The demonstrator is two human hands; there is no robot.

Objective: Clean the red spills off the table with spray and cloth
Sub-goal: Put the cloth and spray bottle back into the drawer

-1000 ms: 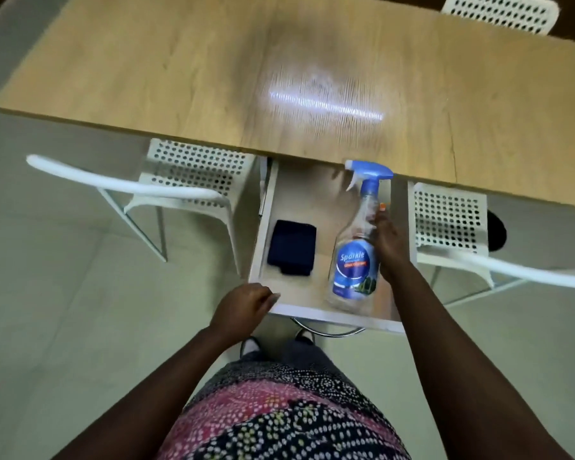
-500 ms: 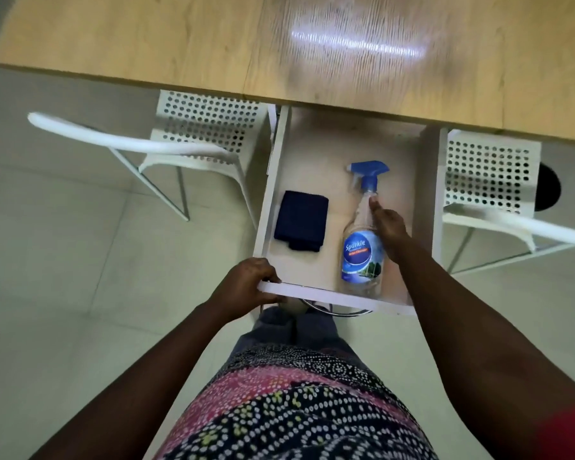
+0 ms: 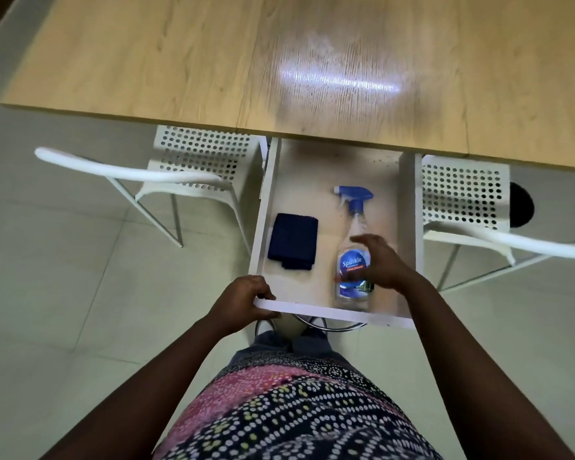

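Observation:
A clear spray bottle (image 3: pixel 355 210) with a blue trigger head and blue label lies flat in the right half of an open white drawer (image 3: pixel 332 312) under the wooden table (image 3: pixel 180 61). A folded dark blue cloth (image 3: pixel 292 242) lies in the drawer's left half. My left hand (image 3: pixel 243 300) grips the drawer's front edge at its left end. My right hand (image 3: pixel 379 263) is over the bottle's label with fingers loosely spread and blurred; whether it touches the bottle is unclear. No red spill shows on the tabletop, only a light glare.
A white perforated chair (image 3: pixel 193 161) stands left of the drawer and another (image 3: pixel 462 194) stands right of it, both tucked partly under the table. A chrome stool ring (image 3: pixel 329 327) shows below the drawer front. Pale floor tiles surround me.
The bottle went from upright in my right hand to lying flat in the drawer. My right hand slid from its neck to over its label. My left hand took hold of the drawer front.

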